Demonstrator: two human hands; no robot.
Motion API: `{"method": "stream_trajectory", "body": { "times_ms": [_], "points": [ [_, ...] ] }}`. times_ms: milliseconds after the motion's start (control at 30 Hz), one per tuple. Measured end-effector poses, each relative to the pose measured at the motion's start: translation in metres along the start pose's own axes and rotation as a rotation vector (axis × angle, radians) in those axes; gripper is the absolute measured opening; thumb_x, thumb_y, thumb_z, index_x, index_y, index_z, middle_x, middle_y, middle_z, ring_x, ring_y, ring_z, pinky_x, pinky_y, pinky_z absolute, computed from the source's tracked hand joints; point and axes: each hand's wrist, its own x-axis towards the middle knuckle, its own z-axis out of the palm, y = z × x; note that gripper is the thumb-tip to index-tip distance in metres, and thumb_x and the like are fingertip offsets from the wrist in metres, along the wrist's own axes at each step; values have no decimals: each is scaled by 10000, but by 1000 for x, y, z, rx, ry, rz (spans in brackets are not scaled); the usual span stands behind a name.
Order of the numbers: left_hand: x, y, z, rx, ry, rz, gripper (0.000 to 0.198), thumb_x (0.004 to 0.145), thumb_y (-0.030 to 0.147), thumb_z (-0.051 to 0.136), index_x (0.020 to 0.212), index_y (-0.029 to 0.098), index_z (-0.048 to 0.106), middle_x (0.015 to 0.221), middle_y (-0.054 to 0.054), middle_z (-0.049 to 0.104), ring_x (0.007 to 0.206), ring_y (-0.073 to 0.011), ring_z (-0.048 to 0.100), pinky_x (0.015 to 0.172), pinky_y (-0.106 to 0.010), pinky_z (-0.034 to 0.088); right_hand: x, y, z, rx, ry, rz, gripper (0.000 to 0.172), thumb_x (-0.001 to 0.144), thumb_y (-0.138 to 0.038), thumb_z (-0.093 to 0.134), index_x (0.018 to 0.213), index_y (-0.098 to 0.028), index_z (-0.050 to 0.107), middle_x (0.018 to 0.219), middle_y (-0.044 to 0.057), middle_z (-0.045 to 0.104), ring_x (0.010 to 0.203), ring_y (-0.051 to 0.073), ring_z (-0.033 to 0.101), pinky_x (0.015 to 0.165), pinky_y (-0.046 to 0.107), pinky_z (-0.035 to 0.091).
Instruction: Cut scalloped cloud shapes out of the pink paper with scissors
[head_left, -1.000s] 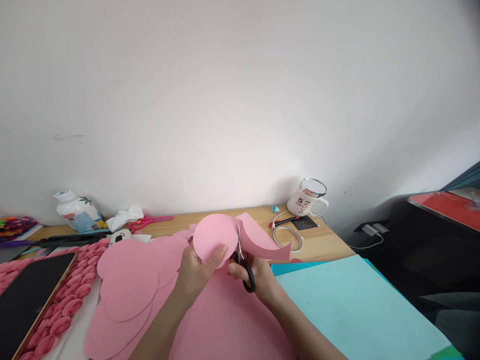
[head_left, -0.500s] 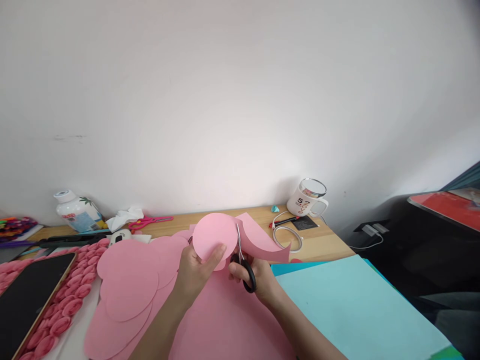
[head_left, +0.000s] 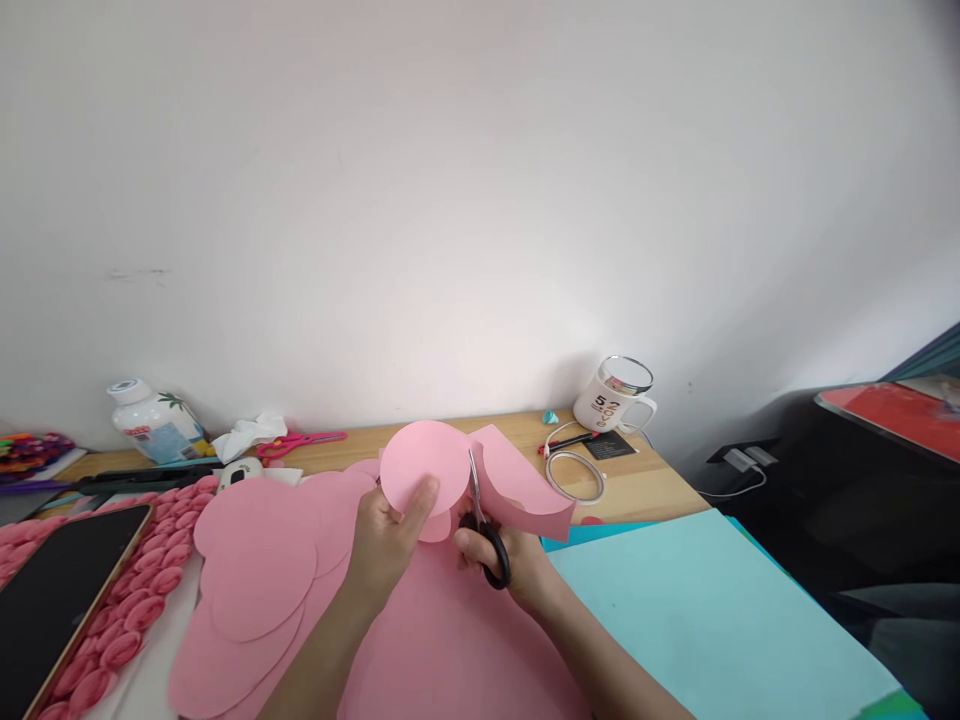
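My left hand (head_left: pixel 390 535) pinches a round piece of pink paper (head_left: pixel 424 460), its thumb pressed on the front face. Black-handled scissors (head_left: pixel 491 550) are in my right hand (head_left: pixel 517 565), with fingers through the loops and the blades pointing up at the circle's right edge. A curved offcut strip (head_left: pixel 517 495) of the same pink paper curls away to the right of the blades. Under both hands lies a large pink sheet (head_left: pixel 457 640). Several cut pink paper circles (head_left: pixel 259 570) overlap to the left of my left forearm.
Light blue sheets (head_left: pixel 705 610) lie on the right. Behind them are a white mug (head_left: pixel 611 395), a coiled white cable (head_left: pixel 574 478) and a black card (head_left: pixel 609 446). Pink scissors (head_left: pixel 300 442), a white bottle (head_left: pixel 157 425) and a phone (head_left: pixel 67 610) on a pink braided mat (head_left: pixel 142 585) sit left.
The circle in my left hand has shifted slightly left and up. The offcut strip has swung a little left and down, and the scissors have moved slightly left.
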Motion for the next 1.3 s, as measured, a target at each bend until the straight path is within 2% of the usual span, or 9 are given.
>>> {"method": "stream_trajectory", "body": {
  "times_ms": [167,267,333,433,600,800,1000,1300],
  "points": [
    [-1,-3,1,-16,16,-50,282,686,380,627,533,152,561,503,10,552,565,-150,535,491,-213,420,0,3,3,18,-6,40,365,687,-477,690,742,-191,469,510,-40,498,442,129,503,429,251,393],
    [-3,1,3,-28,51,-121,266,617,400,679,632,142,615,587,-18,628,615,-181,582,508,-233,458,-1,6,5,51,-12,66,379,678,-456,704,795,-199,452,499,-57,491,437,131,501,431,249,384],
    [-4,4,4,-11,65,-171,327,572,423,706,711,134,645,659,-45,670,668,-210,615,531,-255,488,-2,6,5,81,-18,71,392,672,-441,713,823,-205,438,491,-72,472,435,125,482,435,244,372],
    [-5,10,3,37,61,-201,362,564,447,703,739,134,659,690,-62,689,695,-228,634,548,-276,507,-2,1,4,112,-16,46,375,680,-404,717,812,-208,425,540,-67,458,487,113,441,466,238,345],
    [-7,16,5,43,82,-183,296,551,407,708,690,150,659,647,-46,690,670,-231,644,549,-287,512,1,-5,0,121,4,6,438,653,-354,750,901,-215,417,625,-57,429,538,108,367,467,228,303],
    [-9,21,8,34,104,-164,246,569,373,694,680,157,659,636,-33,689,650,-220,644,545,-281,505,1,-6,1,109,20,14,452,644,-324,760,927,-214,424,654,-46,455,578,124,418,503,245,351],
    [-8,23,6,37,86,-151,244,570,372,689,689,162,655,649,-35,699,669,-224,649,558,-284,512,-2,-8,0,118,36,46,615,628,-253,777,1115,-196,405,694,-37,493,613,131,440,554,262,369],
    [-7,19,4,38,58,-150,283,570,394,691,714,151,666,659,-47,703,676,-231,654,551,-284,514,0,0,-2,59,59,59,588,644,-255,753,1129,-191,426,673,-42,493,588,125,436,535,252,366]
  ]
}}
